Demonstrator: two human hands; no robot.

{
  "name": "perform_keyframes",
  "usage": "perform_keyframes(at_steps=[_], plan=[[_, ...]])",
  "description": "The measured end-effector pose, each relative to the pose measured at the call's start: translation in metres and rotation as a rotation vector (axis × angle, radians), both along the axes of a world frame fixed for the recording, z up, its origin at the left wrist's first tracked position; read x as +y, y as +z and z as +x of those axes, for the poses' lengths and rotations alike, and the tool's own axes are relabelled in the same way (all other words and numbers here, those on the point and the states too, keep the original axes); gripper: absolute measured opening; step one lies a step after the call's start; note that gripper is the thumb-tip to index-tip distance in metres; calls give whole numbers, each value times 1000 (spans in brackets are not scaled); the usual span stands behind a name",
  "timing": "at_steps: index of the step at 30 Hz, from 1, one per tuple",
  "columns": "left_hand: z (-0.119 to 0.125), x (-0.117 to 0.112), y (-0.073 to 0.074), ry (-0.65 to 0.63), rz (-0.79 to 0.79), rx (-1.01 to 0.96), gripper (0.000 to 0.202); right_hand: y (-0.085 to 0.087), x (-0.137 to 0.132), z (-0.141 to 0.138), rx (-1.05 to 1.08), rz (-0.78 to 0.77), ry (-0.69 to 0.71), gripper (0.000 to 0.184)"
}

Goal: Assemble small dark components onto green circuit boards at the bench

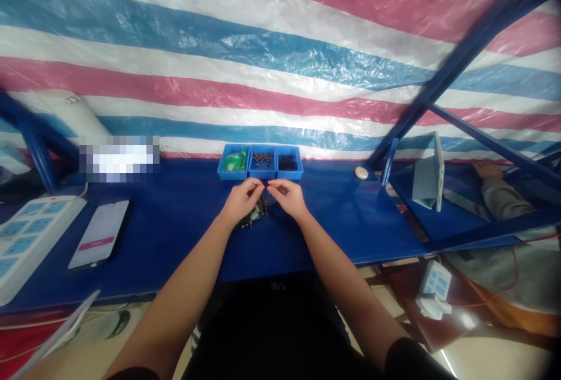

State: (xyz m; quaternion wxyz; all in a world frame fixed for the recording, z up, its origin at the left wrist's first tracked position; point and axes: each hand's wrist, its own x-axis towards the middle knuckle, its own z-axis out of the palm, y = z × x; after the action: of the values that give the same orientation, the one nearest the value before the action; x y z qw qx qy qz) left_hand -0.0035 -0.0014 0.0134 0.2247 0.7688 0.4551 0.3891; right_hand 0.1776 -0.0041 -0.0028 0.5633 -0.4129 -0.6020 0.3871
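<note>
**Left hand** [241, 201]: hovering low over the blue table [175, 234], thumb and first finger pinched together, reaching in toward the other hand.

**Right hand** [287, 199]: same deal, mirrored. The two sets of fingertips [268, 187] are just beside each other, maybe touching, hard to say from up here.

**Grip:** both hands are clenched in a tiny pinch, not relaxed. If there's something between the fingers, it's too small to make out (honestly could be one of those little dark bits), so I can't tell what's being held.

**Loose pile:** a small heap of green and dark bits [254, 213] sits on the table right under the hands, partly hidden by them.

**Parts tray:** a blue three-compartment tray [233, 178] is at 12 o'clock from the hands, up against the tarp. Left compartment has green stuff [234, 162], middle has small dark-and-gold pieces [262, 159], and right has fine dark bits [288, 162].

**Around the table:** a phone [100, 234] and a power strip [30, 239] are at 9 o'clock, and a small round disc [362, 173] is at 2 o'clock.

**Off to the side:** at 3 o'clock, past a blue metal frame [464, 64], another person's hand [487, 170] and gray sleeve [504, 199] rest near a propped-up tablet [427, 175].

**Backdrop:** a striped plastic tarp [280, 47].
</note>
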Motion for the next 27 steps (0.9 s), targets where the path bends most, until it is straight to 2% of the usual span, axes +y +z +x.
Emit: perform_keyframes(at_steps=[15, 18, 23, 27], plan=[[0, 1, 3, 24, -16, 115, 34, 5, -2, -2, 31, -51, -4, 26], [0, 0, 3, 52, -13, 101, 35, 2, 6, 1, 159, -134, -37, 28], [-1, 2, 0, 84, 6, 133, 35, -4, 36, 11, 475, -248, -209, 37], [-1, 2, 0, 71, 26, 141, 35, -4, 48, 17, 509, -229, -185, 58]])
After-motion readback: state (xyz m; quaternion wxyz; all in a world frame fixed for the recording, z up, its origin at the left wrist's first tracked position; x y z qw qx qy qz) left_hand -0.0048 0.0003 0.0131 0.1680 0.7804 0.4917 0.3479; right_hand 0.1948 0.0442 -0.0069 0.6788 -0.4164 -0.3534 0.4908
